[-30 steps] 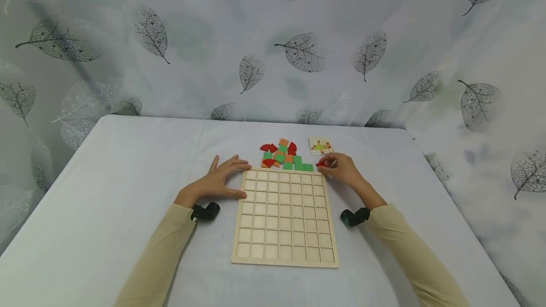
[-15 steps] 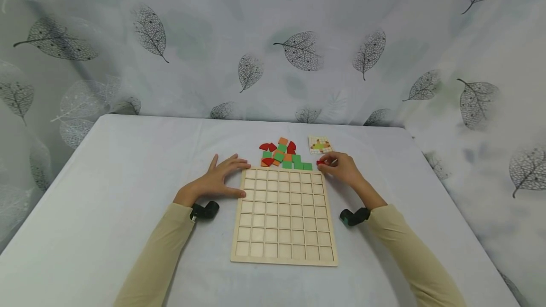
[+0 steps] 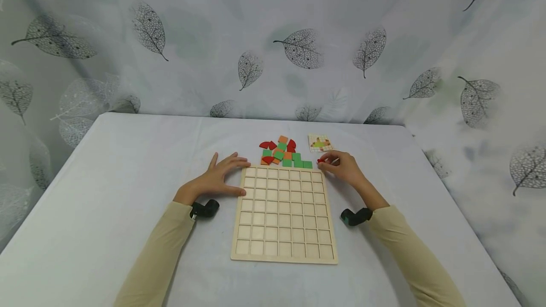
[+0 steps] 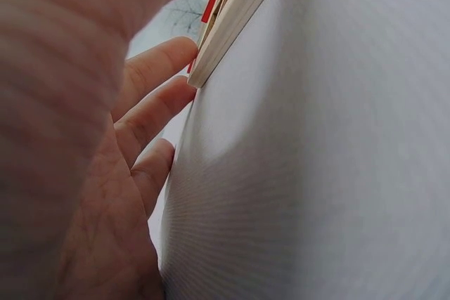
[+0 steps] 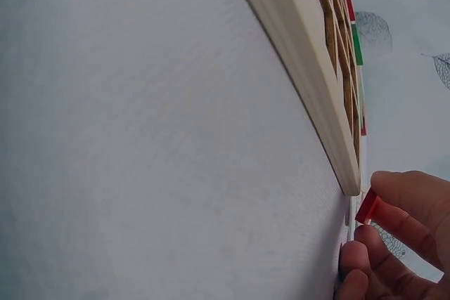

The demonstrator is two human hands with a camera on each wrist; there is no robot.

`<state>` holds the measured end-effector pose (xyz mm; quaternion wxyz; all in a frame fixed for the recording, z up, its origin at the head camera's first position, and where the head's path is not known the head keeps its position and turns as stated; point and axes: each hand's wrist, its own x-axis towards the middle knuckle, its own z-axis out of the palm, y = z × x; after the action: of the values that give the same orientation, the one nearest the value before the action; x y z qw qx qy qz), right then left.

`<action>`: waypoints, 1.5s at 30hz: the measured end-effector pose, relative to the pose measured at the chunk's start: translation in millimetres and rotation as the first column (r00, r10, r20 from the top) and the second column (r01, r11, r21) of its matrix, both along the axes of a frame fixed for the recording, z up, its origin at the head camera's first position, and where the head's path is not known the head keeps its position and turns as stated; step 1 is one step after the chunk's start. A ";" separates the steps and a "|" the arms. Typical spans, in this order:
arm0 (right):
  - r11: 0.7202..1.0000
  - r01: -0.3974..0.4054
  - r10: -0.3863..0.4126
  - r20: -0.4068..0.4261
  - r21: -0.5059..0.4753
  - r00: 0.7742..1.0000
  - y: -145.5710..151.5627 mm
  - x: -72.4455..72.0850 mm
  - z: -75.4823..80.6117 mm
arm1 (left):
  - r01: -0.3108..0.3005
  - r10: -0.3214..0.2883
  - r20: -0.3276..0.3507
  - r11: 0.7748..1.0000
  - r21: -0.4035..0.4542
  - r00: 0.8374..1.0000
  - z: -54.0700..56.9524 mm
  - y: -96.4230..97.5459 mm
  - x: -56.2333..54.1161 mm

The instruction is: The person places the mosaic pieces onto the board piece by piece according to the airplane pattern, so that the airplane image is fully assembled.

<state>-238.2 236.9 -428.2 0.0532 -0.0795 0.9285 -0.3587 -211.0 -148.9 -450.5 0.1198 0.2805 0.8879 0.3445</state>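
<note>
My left hand [image 3: 217, 179] lies spread at the left edge of a square wooden grid board [image 3: 283, 261]. Its thumb overlaps the frame, and the fingertips meet the upper-left corner; in the left wrist view, two fingers [image 4: 163, 61] touch the board's edge. Just off the upper-right corner, my right hand [image 3: 341, 167] pinches a small red wooden piece [image 5: 367, 206] between thumb and index finger. The fingers cover much of that piece in the head view. Its remaining fingers are curled beneath, close to the white cloth.
Behind the board lies a loose cluster of green square tiles [image 3: 297, 158], orange square tiles [image 3: 283, 139] and red quarter-round pieces [image 3: 292, 144], some overlapping. A small pattern card [image 3: 320, 143] lies behind my right hand. White cloth covers the table [image 3: 128, 179]; a leaf-print curtain [image 3: 192, 60] hangs behind.
The red piece has turned slightly between my right fingers and shows less of itself. Both hands and the board otherwise stay in place; the head view shifts a little.
</note>
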 end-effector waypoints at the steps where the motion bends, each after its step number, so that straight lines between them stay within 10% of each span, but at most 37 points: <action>1: 1.000 0.000 0.000 0.000 -0.002 1.000 0.0 0.7 0.5 | 0.002 -0.002 0.000 1.000 0.001 1.000 -0.1 0.0 -0.2; 45: 0.996 -0.044 0.048 0.053 -0.081 0.997 12.0 39.8 3.9 | 0.016 -0.016 -0.022 1.000 0.002 1.000 0.4 -0.5 -1.7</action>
<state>-198.3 248.8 -424.3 0.0839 -0.0929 0.9095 -0.3965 -212.7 -149.5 -450.1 0.1125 0.2914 0.8864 0.3416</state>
